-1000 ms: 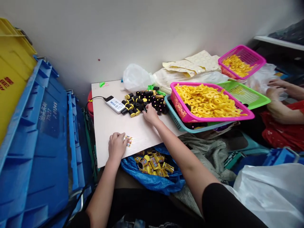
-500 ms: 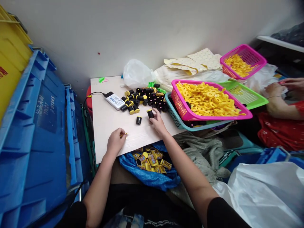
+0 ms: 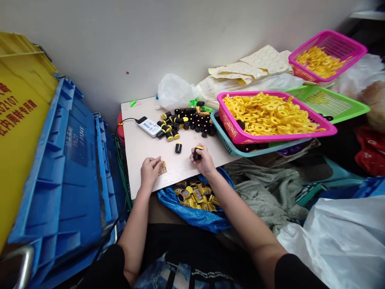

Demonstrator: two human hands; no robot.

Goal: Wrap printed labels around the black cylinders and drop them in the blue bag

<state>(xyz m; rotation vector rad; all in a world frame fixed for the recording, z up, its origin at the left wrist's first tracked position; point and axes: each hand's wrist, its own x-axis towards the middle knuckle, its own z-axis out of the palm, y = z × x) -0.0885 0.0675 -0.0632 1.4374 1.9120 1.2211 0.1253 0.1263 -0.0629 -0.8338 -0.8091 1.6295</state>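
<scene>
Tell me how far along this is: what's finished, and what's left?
Done, it seems: the labelled cylinders in the blue bag. In hand: the right hand holds a black cylinder; the left hand is at a printed label. Left: the heap of unlabelled cylinders on the board, plus one standing apart.

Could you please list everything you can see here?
Crate: one, yellow, far left
Crate: one, blue, left
Board: one, white, centre
Power bank: one, white, on board
Spools: many, black and yellow, on board
Baskets: two, pink, right
Basket: one, green, right
Basket: one, teal, under pink basket
Rings: many, yellow, in pink baskets
Bag: one, blue, below board
Bags: several, white, behind board and lower right
Label: one, red and yellow, on board
Left hand: one, beside label
Right hand: one, holding spool
</scene>
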